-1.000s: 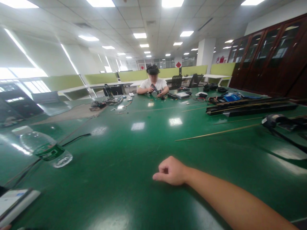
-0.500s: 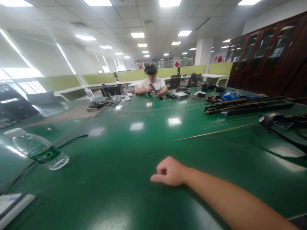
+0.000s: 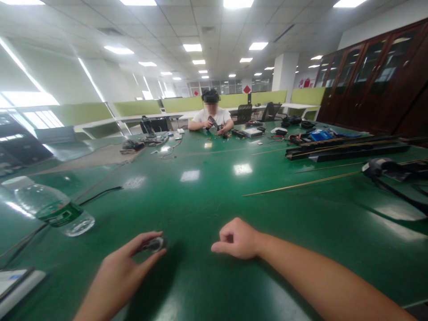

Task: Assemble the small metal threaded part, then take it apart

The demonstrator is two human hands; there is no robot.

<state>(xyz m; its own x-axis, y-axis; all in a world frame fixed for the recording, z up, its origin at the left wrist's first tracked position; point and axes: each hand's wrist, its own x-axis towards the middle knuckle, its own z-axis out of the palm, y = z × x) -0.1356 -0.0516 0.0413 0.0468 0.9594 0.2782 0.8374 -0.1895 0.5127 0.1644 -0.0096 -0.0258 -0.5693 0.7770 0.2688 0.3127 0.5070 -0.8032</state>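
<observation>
Head view: two bare hands at a glossy green worktop point(image 3: 197, 203). The left hand point(image 3: 122, 269), lower left of centre, grips a small dark round object point(image 3: 155, 244) between its thumb and fingers; the object has a paler rim, but blur prevents closer identification. It lies to the left of the right hand point(image 3: 238, 240), apart from it, and a shadow falls on the surface beside it. The right hand is closed in a loose curl, its thumb directed toward the left; whether anything lies within the curl cannot be told. Left: a clear plastic bottle point(image 3: 55, 206) with white cap and green label, near a black cable point(image 3: 100, 195); below it, a flat pale-edged object point(image 3: 25, 290), cut off by the frame. Right: a thin brass-coloured rod point(image 3: 301, 183) extends toward a black strapped device point(image 3: 384, 170); farther back lie dark bars point(image 3: 344, 150). At the far side, a co-worker in a white shirt point(image 3: 224, 117) holds a dark tool point(image 3: 213, 121).
</observation>
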